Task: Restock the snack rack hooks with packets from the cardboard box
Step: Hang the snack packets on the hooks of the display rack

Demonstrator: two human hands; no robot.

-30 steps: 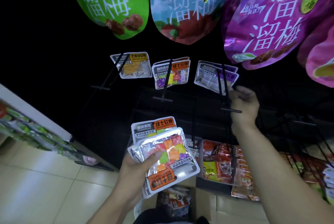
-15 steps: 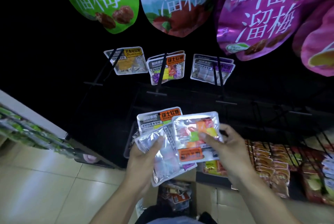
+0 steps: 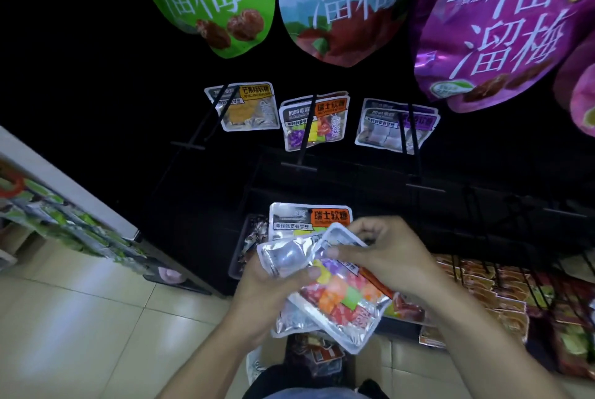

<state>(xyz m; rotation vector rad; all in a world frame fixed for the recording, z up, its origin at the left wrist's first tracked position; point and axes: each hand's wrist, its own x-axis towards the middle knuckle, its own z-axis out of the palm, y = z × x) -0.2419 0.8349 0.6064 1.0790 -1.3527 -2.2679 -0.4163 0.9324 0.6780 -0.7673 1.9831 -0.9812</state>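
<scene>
Right hand (image 3: 383, 258) pinches the top candy packet (image 3: 341, 298) of the stack closed in the left hand (image 3: 267, 289); its matching middle hook (image 3: 307, 131) lies at 12 o'clock, the packet's long axis running 10-to-4.

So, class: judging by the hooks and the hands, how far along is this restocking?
Done: three hooks each carry packets, the middle hook included. In hand: the left hand holds a stack, and the right hand grips one. Left: hanging these.
</scene>
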